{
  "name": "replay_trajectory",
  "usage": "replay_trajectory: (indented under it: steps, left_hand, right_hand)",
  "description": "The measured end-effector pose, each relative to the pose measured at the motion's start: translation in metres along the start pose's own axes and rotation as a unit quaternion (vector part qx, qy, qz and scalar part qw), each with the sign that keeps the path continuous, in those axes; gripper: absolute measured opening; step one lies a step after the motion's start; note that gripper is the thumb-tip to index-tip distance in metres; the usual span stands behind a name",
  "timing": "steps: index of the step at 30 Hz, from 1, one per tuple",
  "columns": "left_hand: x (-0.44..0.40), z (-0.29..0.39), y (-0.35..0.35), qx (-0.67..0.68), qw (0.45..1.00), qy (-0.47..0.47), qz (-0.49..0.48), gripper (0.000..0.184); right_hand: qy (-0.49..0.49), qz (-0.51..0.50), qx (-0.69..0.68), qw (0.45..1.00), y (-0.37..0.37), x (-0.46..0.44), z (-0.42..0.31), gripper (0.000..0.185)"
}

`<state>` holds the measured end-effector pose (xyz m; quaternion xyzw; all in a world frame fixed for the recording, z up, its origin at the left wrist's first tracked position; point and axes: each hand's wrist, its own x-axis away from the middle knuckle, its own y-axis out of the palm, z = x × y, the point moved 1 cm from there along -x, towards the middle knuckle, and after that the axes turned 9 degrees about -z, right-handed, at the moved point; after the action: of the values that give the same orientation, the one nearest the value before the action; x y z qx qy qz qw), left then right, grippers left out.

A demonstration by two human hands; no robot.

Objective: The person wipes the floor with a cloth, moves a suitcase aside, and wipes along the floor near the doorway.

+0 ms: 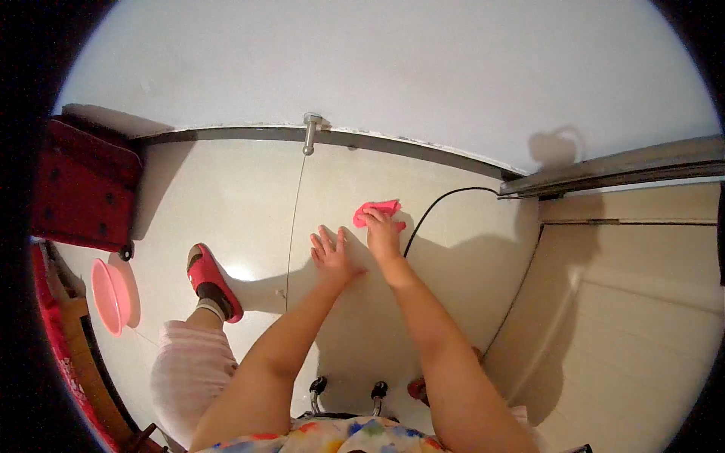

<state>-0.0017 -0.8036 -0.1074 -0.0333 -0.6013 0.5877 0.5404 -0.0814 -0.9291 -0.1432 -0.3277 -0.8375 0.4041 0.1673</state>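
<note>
Pressed against the pale tiled floor (249, 174) is a bright pink cloth (387, 206), bunched under my right hand (383, 232). The fingers of that hand curl over it, and part of the cloth sticks out on both sides. To its left, my left hand (332, 257) lies on the floor with its fingers spread and nothing in it. A small gap separates the left hand from the cloth.
A metal door stop (310, 134) juts from the wall base. A black cable (432, 205) curves right of the cloth. At left are a dark red suitcase (91, 185) and a pink basin (110, 298). My slippered foot (214, 283) rests nearby; chair legs (377, 396) stand below.
</note>
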Motion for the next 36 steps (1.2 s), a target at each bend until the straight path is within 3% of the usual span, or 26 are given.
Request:
replay_trajectory:
  steps: [1, 3, 4, 7, 9, 11, 14, 16, 18, 25, 28, 30, 31, 32, 33, 35, 36]
  left_hand:
    - [0.000, -0.006, -0.002, 0.005, 1.000, 0.024, 0.005, 0.131]
    - [0.009, -0.009, -0.008, -0.016, 0.999, -0.030, -0.030, 0.131]
    - [0.014, -0.009, -0.012, -0.028, 0.997, -0.055, -0.049, 0.131]
    - [0.020, -0.008, -0.013, -0.080, 0.993, -0.055, -0.071, 0.128]
    - [0.020, -0.012, -0.011, -0.083, 0.994, -0.030, -0.065, 0.130]
    - [0.019, -0.014, -0.010, -0.083, 0.995, -0.016, -0.061, 0.131]
    - [0.018, -0.013, -0.011, -0.082, 0.994, -0.022, -0.072, 0.131]
    - [0.018, -0.009, -0.016, -0.085, 0.992, -0.036, -0.090, 0.131]
    - [0.017, -0.009, -0.015, -0.088, 0.992, -0.034, -0.084, 0.131]
    - [0.014, -0.012, -0.007, -0.079, 0.994, -0.036, -0.073, 0.134]
    - [0.012, -0.012, -0.003, -0.074, 0.994, -0.039, -0.067, 0.135]
    - [0.013, -0.014, -0.002, -0.071, 0.995, -0.035, -0.056, 0.135]
    - [0.013, -0.014, -0.002, -0.070, 0.996, -0.031, -0.048, 0.136]
    - [0.012, -0.012, -0.002, -0.081, 0.994, -0.040, -0.056, 0.135]
    - [0.012, -0.009, -0.004, -0.091, 0.993, -0.050, -0.063, 0.134]
    - [0.013, -0.009, -0.005, -0.108, 0.990, -0.064, -0.069, 0.134]
    - [0.013, -0.009, -0.004, -0.115, 0.989, -0.064, -0.064, 0.134]
  right_hand:
    - [-0.014, -0.002, -0.053, 0.998, 0.000, 0.006, 0.002, 0.032]
    - [-0.041, 0.002, -0.162, 0.986, -0.003, 0.016, 0.008, 0.031]
    - [-0.025, 0.054, -0.211, 0.976, -0.018, 0.022, 0.005, 0.026]
    - [0.245, -0.003, -0.445, 0.861, -0.071, 0.045, 0.022, 0.022]
    - [0.245, 0.098, -0.604, 0.752, -0.083, 0.061, 0.055, 0.023]
    - [0.331, 0.193, -0.546, 0.745, -0.100, 0.078, 0.061, 0.025]
    - [0.241, 0.276, -0.415, 0.833, -0.067, 0.084, 0.112, 0.027]
    - [0.214, 0.223, -0.419, 0.854, -0.065, 0.063, 0.101, 0.028]
    - [0.146, 0.206, -0.207, 0.945, -0.068, 0.037, 0.077, 0.029]
    - [0.168, 0.081, 0.046, 0.981, -0.014, 0.002, 0.007, 0.031]
    - [0.065, 0.056, -0.010, 0.996, 0.011, 0.013, -0.013, 0.032]
    - [0.062, 0.008, -0.132, 0.989, 0.013, 0.016, -0.018, 0.030]
    - [0.060, -0.014, -0.192, 0.979, 0.010, 0.017, -0.020, 0.030]
    - [0.123, -0.004, -0.391, 0.912, 0.003, 0.021, -0.018, 0.030]
    - [0.154, 0.011, -0.472, 0.868, -0.014, 0.026, -0.016, 0.031]
    - [0.216, 0.038, -0.619, 0.754, -0.056, 0.043, -0.001, 0.031]
    - [0.254, 0.080, -0.601, 0.754, -0.074, 0.052, 0.007, 0.031]
